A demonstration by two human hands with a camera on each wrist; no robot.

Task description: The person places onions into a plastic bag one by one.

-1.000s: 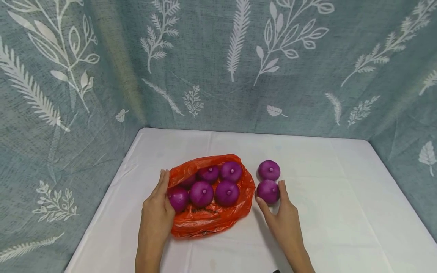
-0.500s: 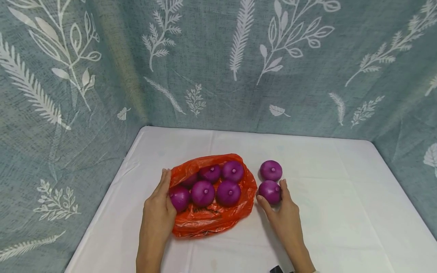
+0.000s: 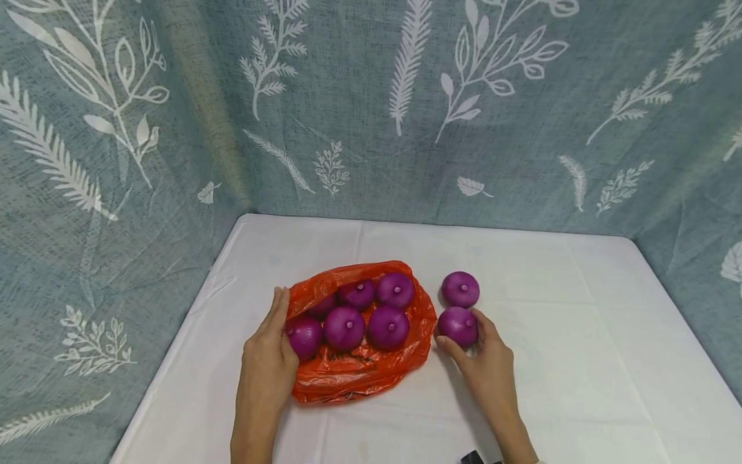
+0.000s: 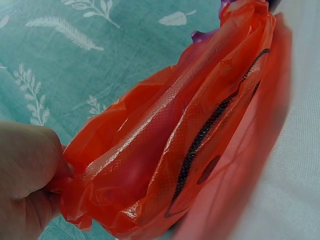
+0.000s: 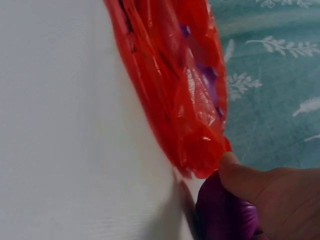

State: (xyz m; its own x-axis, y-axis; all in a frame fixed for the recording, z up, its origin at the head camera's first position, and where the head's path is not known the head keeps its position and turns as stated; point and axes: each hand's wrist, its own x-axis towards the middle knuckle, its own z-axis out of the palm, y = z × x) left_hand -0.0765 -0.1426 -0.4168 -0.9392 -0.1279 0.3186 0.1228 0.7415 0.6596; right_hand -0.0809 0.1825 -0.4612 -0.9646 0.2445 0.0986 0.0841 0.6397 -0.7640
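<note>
A red plastic bag lies with its mouth spread, and several purple onions sit inside. My left hand grips the bag's left edge; in the left wrist view its thumb and fingers pinch the crumpled plastic. To the right of the bag, my right hand holds a loose purple onion between thumb and fingers. The right wrist view shows the thumb over this onion, right beside the end of the bag. Just behind it sits another loose onion.
A white cloth covers the table. Patterned blue-green curtains hang at the back and both sides. A small black object shows at the bottom edge near the right wrist.
My right hand's fingers have curled in further around the loose onion. The left hand and the bag stay put, apart from a slight shift of the head view.
</note>
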